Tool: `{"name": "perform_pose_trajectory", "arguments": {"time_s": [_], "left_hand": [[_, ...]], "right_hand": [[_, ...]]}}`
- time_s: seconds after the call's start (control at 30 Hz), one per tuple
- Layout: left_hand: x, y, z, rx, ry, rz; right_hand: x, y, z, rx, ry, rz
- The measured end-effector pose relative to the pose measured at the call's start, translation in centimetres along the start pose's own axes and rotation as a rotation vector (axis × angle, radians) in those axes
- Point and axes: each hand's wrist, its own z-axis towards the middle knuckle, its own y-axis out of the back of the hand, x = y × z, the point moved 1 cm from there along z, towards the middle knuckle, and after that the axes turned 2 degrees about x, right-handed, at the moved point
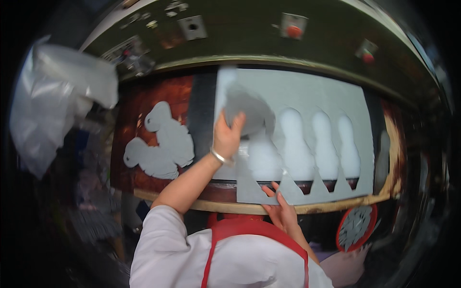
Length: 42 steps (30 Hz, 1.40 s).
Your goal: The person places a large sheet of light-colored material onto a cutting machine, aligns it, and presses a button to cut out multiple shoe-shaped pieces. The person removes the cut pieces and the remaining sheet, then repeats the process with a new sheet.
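Observation:
A grey sheet (pixel 331 86) lies over a white board, which shows through several insole-shaped cut-outs. My left hand (pixel 227 134), with a pale bangle on its wrist, is closed on a grey cut-out piece (pixel 249 108) above the sheet's left part. Motion smears that piece, so its full outline is unclear. At the sheet's front edge my right hand (pixel 284 211) has its fingers apart, close to or touching the edge; I cannot tell which. To the left lie two stacks of grey insole-shaped pieces (pixel 168 129), each piece with a small hole near one end.
The stacks rest on a reddish-brown board (pixel 132 113). A green machine beam (pixel 240 36) with a red button (pixel 294 31) spans the far side. A plastic bag (pixel 62 96) hangs at left. Grey scraps fill a red basket (pixel 340 235) at lower right. A wooden edge (pixel 221 206) runs along the front.

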Motion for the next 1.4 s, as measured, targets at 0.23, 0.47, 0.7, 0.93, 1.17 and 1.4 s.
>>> {"name": "perform_pose_trajectory", "arguments": {"time_s": [0.23, 0.47, 0.7, 0.93, 1.17, 1.4], "left_hand": [[-9.5, 18.7, 7.5, -0.428, -0.434, -0.392], [-4.1, 29.6, 0.1, -0.444, -0.573, 0.782], [7.5, 24.1, -11.3, 0.172, -0.174, 1.261], [1.8, 13.9, -16.1, 0.023, 0.154, 0.760], [0.8, 2.9, -16.3, 0.106, 0.448, 0.171], [-0.6, 6.0, -18.3, 0.548, 0.631, 0.082]], "right_hand": [[1.6, 5.9, -2.2, -0.144, 0.277, 0.110], [6.6, 8.7, -3.3, -0.427, 0.391, -0.074], [6.8, 6.6, -6.5, -0.375, 0.094, -0.434], [12.4, 5.5, -12.5, -0.263, -0.058, -0.542], [24.8, 17.5, -10.3, -0.589, 0.769, -1.193], [29.0, 30.6, -9.3, -0.922, 0.770, -1.875]]}}
